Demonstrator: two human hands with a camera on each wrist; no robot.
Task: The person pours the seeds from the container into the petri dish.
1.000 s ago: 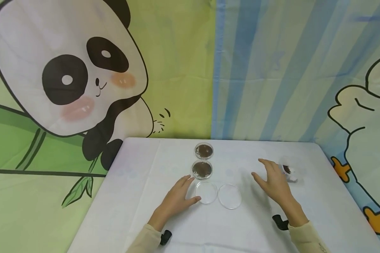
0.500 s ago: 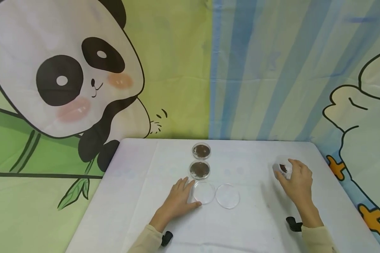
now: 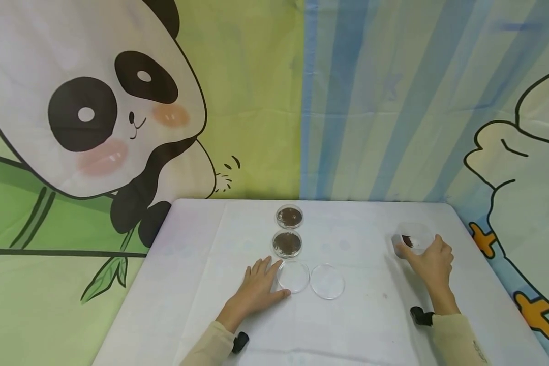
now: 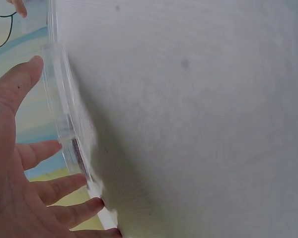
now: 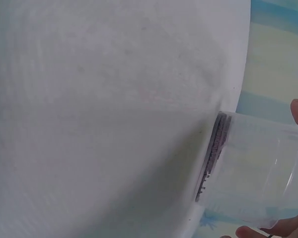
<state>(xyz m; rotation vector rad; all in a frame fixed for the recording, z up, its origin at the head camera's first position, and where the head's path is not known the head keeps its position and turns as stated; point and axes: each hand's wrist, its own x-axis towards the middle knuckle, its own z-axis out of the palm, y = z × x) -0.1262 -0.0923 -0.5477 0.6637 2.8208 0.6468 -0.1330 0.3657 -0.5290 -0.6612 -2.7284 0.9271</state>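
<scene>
My right hand grips a clear plastic cup near the table's right side. In the right wrist view, a thin layer of dark brown granules lies in the cup's bottom; thumb and fingertips are at its sides near the rim. Whether the cup's base touches the table I cannot tell. My left hand has its fingers spread and lies beside a clear round dish, thumb and forefinger at its rim. A second clear round piece, dish or lid, lies just right of it.
Two round petri dishes filled with dark brown soil-like material, a nearer one and a farther one, stand in line behind the clear dish. A white cloth covers the table. A printed curtain hangs behind the far edge.
My right hand has moved right to the cup and taken hold of it, coming round to its near right side. My left hand has stayed beside the clear dish.
</scene>
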